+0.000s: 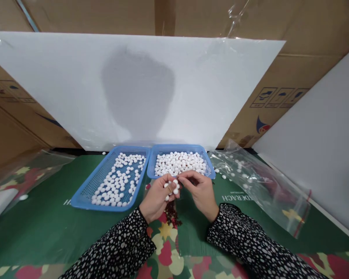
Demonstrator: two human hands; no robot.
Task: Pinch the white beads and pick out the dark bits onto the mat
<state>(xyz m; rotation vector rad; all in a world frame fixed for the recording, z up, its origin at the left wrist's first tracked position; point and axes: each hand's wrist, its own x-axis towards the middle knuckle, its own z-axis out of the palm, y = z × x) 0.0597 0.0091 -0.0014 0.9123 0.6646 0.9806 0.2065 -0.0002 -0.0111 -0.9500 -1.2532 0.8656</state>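
While the left hand (159,195) clasps white balls (176,186), the right hand (199,190) pinches beside them

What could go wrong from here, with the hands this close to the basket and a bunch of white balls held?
The left hand holds several white balls bunched at the fingers, so one might slip out.
The right hand is right by the near rim of the right-hand blue basket; a knock could shift it or spill its balls.
Loose balls already lie beside the clear plastic bag and might roll away if it is disturbed.
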